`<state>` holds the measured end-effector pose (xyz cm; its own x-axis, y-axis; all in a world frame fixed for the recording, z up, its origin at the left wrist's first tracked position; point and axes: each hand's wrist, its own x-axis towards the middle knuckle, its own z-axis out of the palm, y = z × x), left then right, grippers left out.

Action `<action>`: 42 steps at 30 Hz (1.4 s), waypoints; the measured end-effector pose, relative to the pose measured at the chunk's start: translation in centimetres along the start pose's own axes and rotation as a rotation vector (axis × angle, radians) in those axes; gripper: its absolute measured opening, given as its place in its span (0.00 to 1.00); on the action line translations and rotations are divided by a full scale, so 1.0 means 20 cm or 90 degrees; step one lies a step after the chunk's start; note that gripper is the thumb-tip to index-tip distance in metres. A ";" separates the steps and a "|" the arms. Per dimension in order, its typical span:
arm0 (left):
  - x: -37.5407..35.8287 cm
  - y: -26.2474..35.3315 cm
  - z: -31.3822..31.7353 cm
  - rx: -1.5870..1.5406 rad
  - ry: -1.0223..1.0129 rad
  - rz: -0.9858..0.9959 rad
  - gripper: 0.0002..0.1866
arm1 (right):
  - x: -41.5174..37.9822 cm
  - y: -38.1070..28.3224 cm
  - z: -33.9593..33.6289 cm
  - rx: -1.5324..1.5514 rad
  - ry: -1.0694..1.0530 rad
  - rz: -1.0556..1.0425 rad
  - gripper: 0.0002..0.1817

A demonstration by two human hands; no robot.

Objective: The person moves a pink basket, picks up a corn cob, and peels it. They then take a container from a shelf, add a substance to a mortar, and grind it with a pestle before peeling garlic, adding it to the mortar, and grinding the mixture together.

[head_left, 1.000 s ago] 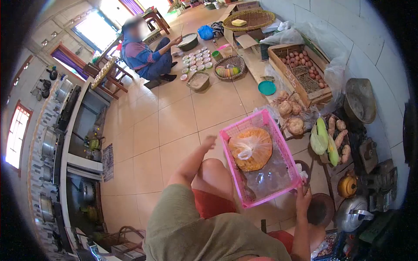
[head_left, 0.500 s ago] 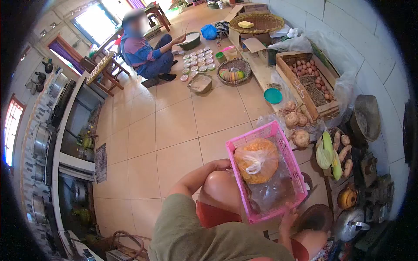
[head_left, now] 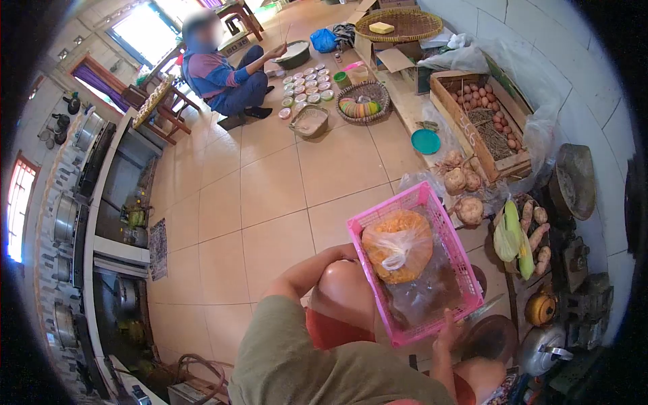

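Observation:
A pink plastic basket (head_left: 466, 260) is in front of my knees, tilted slightly in view. Inside it, a knotted clear plastic bag of orange food pieces (head_left: 398, 253) lies toward the far end, above a sheet of clear plastic (head_left: 422, 297). My left hand (head_left: 347, 252) is closed at the basket's left side, its fingers mostly hidden by the rim and my knee. At the near right corner my right hand (head_left: 445, 333) grips the rim.
Sweet potatoes (head_left: 538, 237), corn (head_left: 517, 239), a kettle (head_left: 541, 349) and a wooden crate of eggs (head_left: 466, 135) line the right side. Ahead, a person (head_left: 219, 74) sits by several small cups (head_left: 310, 88) and a basin (head_left: 293, 55). A stove counter (head_left: 101, 196) runs along the left.
The basket has shifted slightly, its far end moving up in view. My right hand has slid a little along the rim, with its fingers now extending higher up the side.

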<state>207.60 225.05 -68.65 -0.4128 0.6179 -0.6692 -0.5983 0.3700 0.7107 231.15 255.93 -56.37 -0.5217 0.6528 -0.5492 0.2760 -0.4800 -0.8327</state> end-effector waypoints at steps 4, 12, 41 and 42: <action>0.01 -0.01 0.01 -0.034 0.031 0.009 0.24 | 0.08 0.11 -0.10 -0.033 -0.041 0.023 0.26; 0.01 0.02 -0.04 -0.179 0.157 0.047 0.25 | 0.11 0.13 -0.10 0.027 -0.069 -0.002 0.33; -0.06 -0.07 0.11 -0.345 -0.020 0.098 0.28 | 0.17 0.07 -0.16 -0.002 -0.137 0.110 0.13; -0.07 -0.08 0.10 -0.346 -0.018 0.099 0.28 | 0.17 0.06 -0.14 0.002 -0.136 0.109 0.14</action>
<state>210.51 224.92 -68.46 -0.5109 0.6573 -0.5541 -0.8022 -0.1328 0.5821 231.97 259.15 -59.47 -0.6263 0.4234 -0.6545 0.3725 -0.5750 -0.7284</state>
